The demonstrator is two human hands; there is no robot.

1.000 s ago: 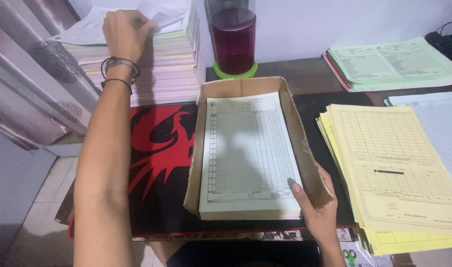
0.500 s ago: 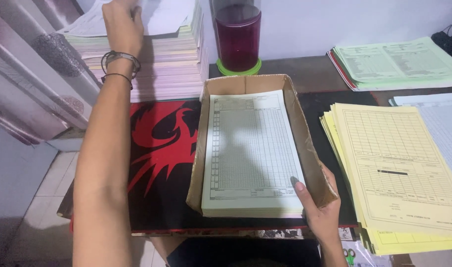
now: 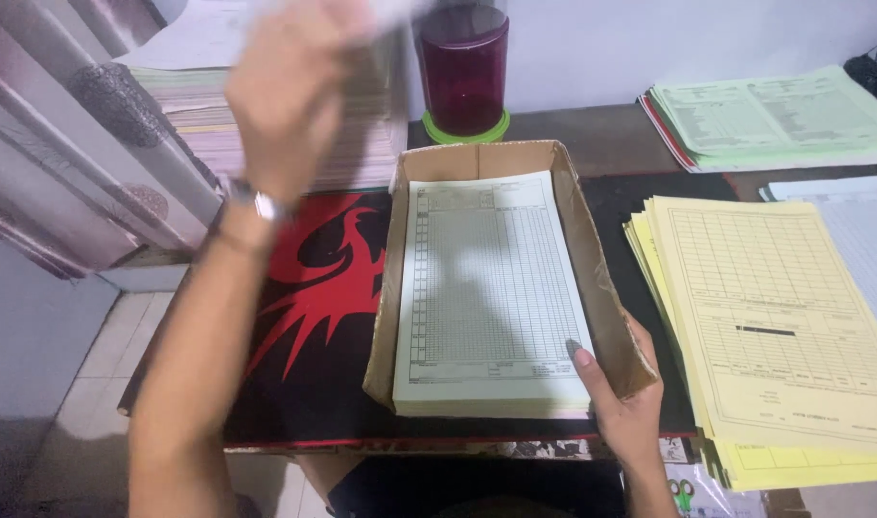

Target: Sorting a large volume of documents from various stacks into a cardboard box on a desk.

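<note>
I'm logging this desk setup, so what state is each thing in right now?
left hand: raised, blurred, holding a sheet
right hand: gripping the box's near right corner
cardboard box: open-topped, holding a stack of forms
tall paper pile: stacked high
yellow forms: fanned stack
red container: upright

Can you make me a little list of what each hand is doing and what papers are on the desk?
left hand: raised and blurred, lifting a white sheet off the tall paper stack
right hand: on the near right corner of the cardboard tray, thumb on the forms
in the tray: stack of pale gridded forms
right of tray: yellow forms
back right: green forms
behind tray: dark red container on a green base
under tray: black mat with red design
</note>
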